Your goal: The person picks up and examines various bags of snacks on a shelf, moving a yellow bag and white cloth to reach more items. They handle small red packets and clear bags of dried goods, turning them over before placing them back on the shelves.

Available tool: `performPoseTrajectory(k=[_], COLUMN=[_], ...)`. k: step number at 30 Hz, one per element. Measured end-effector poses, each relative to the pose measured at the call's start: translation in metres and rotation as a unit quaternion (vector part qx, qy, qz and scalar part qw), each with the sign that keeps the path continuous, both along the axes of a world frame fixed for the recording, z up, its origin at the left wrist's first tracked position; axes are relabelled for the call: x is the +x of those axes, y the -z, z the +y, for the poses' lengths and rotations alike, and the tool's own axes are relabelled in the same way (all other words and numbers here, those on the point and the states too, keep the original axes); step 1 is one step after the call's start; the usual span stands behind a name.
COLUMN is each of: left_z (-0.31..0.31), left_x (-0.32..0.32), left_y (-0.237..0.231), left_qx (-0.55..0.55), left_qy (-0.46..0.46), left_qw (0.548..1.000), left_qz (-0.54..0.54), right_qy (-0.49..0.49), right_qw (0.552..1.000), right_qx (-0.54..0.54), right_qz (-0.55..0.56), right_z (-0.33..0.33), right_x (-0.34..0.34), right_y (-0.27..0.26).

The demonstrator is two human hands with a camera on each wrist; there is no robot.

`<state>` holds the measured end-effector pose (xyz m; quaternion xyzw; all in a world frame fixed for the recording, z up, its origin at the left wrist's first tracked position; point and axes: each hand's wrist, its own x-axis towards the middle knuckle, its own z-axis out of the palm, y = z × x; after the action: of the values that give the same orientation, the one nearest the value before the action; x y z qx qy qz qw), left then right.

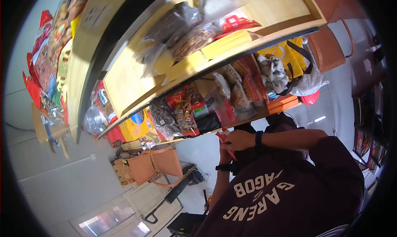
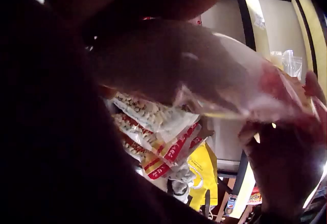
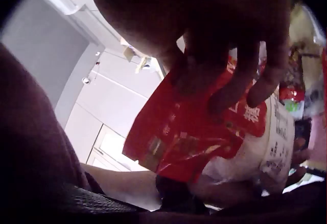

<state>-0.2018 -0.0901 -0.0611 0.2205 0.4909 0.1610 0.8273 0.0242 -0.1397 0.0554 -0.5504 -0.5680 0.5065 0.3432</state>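
Observation:
Both hands are on a red-and-clear plastic food bag with Chinese print and a white label, held in front of the torso. In the head view only a narrow red strip of it shows. My right hand grips its red part, fingers bent over the front. My left hand holds the clear part from the other side, mostly behind the right hand in the head view. The left wrist view shows the clear plastic close up, with the right hand at the red end. The contents are dim.
A wooden shelf unit stands in front, bags of dried goods on its upper board. Below are nut bags, popcorn-like bags and a yellow bag. A brown chair and a white door lie to the left.

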Motion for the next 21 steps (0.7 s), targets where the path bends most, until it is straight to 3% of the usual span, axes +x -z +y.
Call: performPoseTrajectory(k=[3, 6, 9, 10, 13, 14, 16, 17, 18, 20, 21], left_z=[0.015, 0.04, 0.066, 0.077, 0.106, 0.114, 0.134, 0.144, 0.146, 0.156, 0.16], left_x=[0.002, -0.003, -0.003, 0.001, 0.013, 0.015, 0.01, 0.02, 0.041, 0.055, 0.062], left_y=[-0.012, 0.002, -0.004, -0.004, 0.003, 0.007, 0.039, 0.054, 0.027, 0.031, 0.034], left_qx=[0.104, 0.0, 0.11, 0.085, 0.105, 0.102, 0.132, 0.15, 0.063, 0.111, 0.137], left_qy=[0.101, 0.014, 0.191, 0.192, 0.234, 0.234, 0.266, 0.277, 0.206, 0.27, 0.3], left_qw=[0.988, 1.0, 0.967, 0.968, 0.96, 0.961, 0.952, 0.948, 0.975, 0.955, 0.942], left_qz=[0.054, 0.028, 0.132, 0.135, 0.112, 0.102, 0.071, 0.047, 0.048, 0.053, 0.056], right_qy=[0.059, 0.05, 0.073, 0.076, 0.096, 0.134, 0.153, 0.162, 0.171, 0.193, 0.201], right_qw=[0.99, 0.996, 0.995, 0.987, 0.973, 0.973, 0.961, 0.955, 0.948, 0.93, 0.926], right_qx=[0.113, 0.047, -0.033, -0.105, -0.135, -0.055, -0.013, -0.031, -0.05, -0.172, -0.163], right_qz=[-0.055, -0.062, -0.06, -0.091, -0.157, -0.18, -0.229, -0.247, -0.265, -0.261, -0.273], right_z=[0.032, 0.059, 0.084, 0.091, 0.107, 0.106, 0.111, 0.116, 0.12, 0.13, 0.132], right_x=[-0.035, -0.042, -0.034, -0.031, -0.024, -0.023, -0.025, -0.019, -0.013, -0.005, -0.003], right_y=[0.059, 0.079, 0.095, 0.097, 0.109, 0.115, 0.133, 0.134, 0.135, 0.124, 0.126])
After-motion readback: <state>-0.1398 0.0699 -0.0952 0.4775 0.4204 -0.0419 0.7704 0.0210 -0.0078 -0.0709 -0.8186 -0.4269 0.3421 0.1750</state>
